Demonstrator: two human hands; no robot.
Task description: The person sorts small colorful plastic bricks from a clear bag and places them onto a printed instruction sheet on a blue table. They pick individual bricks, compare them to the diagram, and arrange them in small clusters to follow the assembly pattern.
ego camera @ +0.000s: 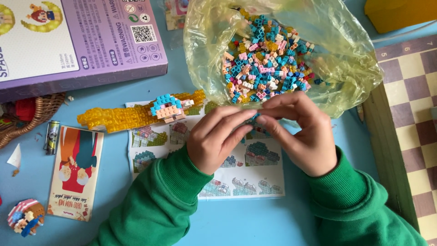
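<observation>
My left hand (216,136) and my right hand (302,130) meet fingertip to fingertip over a printed instruction sheet (252,175), pinching a small teal brick piece (256,115) between them. Both arms wear green sleeves. Just beyond the fingers lies an open yellowish plastic bag (350,68) holding a heap of several tiny teal, pink, orange and white bricks (266,57). Left of my hands rests a partly built model: a translucent yellow curved piece (116,117) with a small figure with blue hair (168,108) on it.
A purple toy box (77,41) lies at the upper left on the blue table. A wicker basket (27,116), a small battery (52,136) and an illustrated card (76,171) sit at the left. A small brick figure (25,217) is at bottom left. A chessboard (412,114) borders the right.
</observation>
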